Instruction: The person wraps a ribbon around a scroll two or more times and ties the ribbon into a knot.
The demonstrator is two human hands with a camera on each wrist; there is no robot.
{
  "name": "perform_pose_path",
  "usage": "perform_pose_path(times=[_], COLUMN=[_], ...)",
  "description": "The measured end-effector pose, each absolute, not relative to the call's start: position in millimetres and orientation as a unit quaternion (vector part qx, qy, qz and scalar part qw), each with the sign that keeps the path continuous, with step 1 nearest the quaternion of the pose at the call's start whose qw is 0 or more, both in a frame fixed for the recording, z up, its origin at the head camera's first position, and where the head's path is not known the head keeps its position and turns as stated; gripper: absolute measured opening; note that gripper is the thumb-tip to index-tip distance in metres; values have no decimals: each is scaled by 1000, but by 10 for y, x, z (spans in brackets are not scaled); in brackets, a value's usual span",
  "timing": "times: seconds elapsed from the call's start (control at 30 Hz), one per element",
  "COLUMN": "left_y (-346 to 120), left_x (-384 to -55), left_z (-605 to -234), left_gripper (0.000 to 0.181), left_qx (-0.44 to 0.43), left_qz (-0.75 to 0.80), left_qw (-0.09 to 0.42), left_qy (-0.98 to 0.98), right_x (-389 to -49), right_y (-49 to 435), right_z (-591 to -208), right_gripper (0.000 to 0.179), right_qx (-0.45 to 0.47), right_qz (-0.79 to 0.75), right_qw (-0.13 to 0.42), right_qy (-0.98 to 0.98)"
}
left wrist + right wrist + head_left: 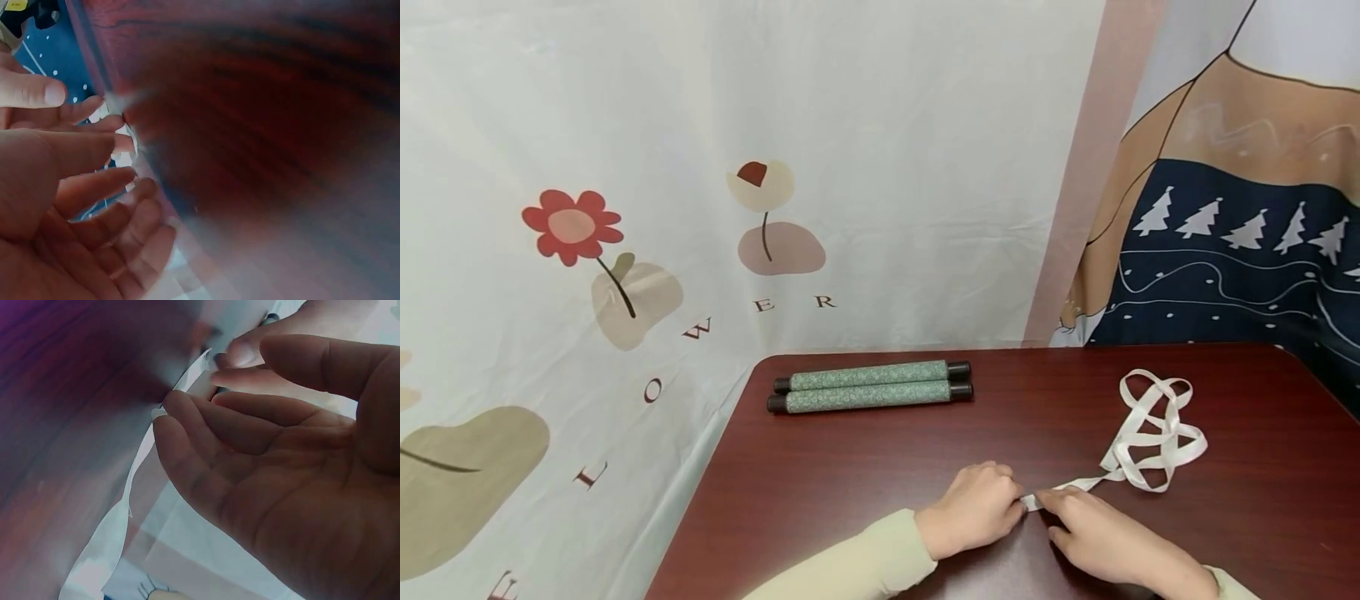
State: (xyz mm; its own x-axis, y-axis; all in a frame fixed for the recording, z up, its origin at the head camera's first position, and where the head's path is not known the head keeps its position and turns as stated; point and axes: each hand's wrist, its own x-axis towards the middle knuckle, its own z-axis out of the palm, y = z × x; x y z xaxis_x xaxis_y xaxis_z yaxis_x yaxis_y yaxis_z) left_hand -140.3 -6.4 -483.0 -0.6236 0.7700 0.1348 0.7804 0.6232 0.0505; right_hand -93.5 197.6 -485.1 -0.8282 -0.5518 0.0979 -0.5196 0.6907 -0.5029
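A white ribbon (1081,483) runs across the tabletop between my hands, from a loosely looped pile on the right. My left hand (976,508) is at the ribbon's short end, with its fingertips at the table. In the left wrist view, the left hand's (94,206) thumb and forefinger show a gap, and the other fingers bend loosely. My right hand (1101,533) touches the ribbon just beside it. In the right wrist view, the right hand's (281,469) fingers reach out to the ribbon (134,469), while its thumb stands apart. The left hand looks blurred there.
Two green patterned rolls with dark ends (871,386) lie side by side at the back left of the dark red table (850,467). A pale curtain (910,167) with printed flowers hangs behind. Dark blue printed cloth (1225,275) hangs at the right.
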Motion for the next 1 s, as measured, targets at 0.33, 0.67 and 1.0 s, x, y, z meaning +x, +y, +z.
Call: perform_pose_path(times=[0.33,0.67,1.0], left_y=[-10,-104,-437], left_x=[-1436,-1489,-1626], left_z=[-4857,-4785,-4715], left_gripper=[14,23,22], left_qx=[-374,-336,-291], left_qz=[-85,-146,-258], left_qw=[-8,-84,-142], left_qy=[-923,-927,-910], right_x=[-935,-1108,-1258], right_y=[1885,2211,2615], right_z=[-4889,-4948,-5092], right_gripper=[34,34,37], right_qx=[-286,-281,-344], right_qz=[-202,-99,-116], right_qw=[-32,-94,-184], right_qy=[936,950,913])
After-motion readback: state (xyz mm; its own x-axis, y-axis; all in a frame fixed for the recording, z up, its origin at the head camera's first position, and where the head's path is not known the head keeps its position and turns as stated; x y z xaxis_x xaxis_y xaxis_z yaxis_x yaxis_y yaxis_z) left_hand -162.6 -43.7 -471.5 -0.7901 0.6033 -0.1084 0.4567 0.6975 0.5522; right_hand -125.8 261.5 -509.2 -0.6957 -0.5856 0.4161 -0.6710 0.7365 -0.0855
